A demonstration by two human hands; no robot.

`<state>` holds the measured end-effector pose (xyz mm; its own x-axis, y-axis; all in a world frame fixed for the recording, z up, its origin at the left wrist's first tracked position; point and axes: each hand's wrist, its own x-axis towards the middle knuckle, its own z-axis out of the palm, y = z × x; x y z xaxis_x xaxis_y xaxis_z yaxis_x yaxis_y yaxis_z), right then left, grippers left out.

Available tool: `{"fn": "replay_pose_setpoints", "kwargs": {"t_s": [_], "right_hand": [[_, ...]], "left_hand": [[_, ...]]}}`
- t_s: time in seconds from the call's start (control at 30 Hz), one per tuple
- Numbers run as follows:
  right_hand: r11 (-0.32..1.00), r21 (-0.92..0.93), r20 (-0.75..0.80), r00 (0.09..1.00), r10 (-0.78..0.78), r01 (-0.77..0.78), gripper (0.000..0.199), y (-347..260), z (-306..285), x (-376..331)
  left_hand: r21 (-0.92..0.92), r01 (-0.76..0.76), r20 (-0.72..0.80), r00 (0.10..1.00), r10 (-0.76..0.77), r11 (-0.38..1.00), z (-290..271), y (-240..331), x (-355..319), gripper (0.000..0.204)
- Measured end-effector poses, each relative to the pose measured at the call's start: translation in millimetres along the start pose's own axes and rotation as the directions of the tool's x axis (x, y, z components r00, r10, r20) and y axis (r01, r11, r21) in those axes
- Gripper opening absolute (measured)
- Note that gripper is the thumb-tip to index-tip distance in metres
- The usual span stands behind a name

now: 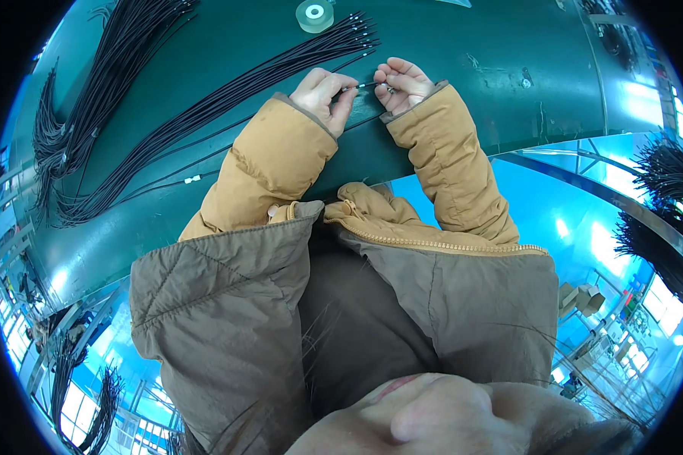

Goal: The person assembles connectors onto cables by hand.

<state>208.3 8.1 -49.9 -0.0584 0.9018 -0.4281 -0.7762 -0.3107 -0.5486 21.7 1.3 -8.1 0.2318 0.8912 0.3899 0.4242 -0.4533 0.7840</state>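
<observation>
Above the green table, my left hand (321, 95) pinches a thin black cable (363, 85) between thumb and forefinger. My right hand (407, 85) is just to the right, its fingers curled round the cable's end, where a small shiny piece shows; the fingers partly hide it. Another stretch of black cable passes under my left forearm toward my right wrist. Beyond my left hand lies a fanned bundle of black cables (281, 67) with small pale tips. A white connector or tag (193, 179) sits on a strand beside my left sleeve.
A thicker bundle of black cables (102, 91) lies at the far left of the table (493, 76). At the far edge of view sits a roll of clear tape (315, 15). More black cable bundles (660, 220) hang at the right, past the table's edge.
</observation>
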Motion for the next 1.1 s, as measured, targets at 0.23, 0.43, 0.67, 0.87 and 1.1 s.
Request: {"fn": "replay_pose_setpoints", "kwargs": {"t_s": [0.23, 0.43, 0.67, 0.87, 1.1], "right_hand": [[0.999, -0.023, 0.037, 0.999, -0.025, 0.026, 0.031, 1.4, -1.8, 0.9], [0.997, -0.073, 0.093, 0.995, -0.023, 0.03, 0.034, -1.6, 6.0, -5.5], [0.994, -0.111, 0.113, 0.993, 0.011, 0.002, 0.035, -5.1, 12.2, -10.4], [0.993, -0.115, 0.083, 0.997, 0.001, 0.008, 0.034, -4.9, 13.6, -11.5], [0.993, -0.119, 0.086, 0.996, 0.014, -0.004, 0.033, -3.9, 13.4, -13.2]], "left_hand": [[0.081, -0.028, 0.024, 0.999, 0.026, 0.996, -2.1, 0.4, 0.0, 0.012], [0.159, -0.059, 0.031, 0.998, 0.055, 0.985, 0.6, -8.1, -2.4, 0.011], [0.241, -0.072, 0.055, 0.997, 0.061, 0.968, 1.6, -11.8, -4.8, 0.01], [0.245, -0.055, 0.078, 0.996, 0.037, 0.968, -1.7, -6.5, -4.7, 0.012], [0.33, -0.099, 0.101, 0.992, 0.069, 0.939, -2.5, -3.8, -5.7, 0.012]]}}
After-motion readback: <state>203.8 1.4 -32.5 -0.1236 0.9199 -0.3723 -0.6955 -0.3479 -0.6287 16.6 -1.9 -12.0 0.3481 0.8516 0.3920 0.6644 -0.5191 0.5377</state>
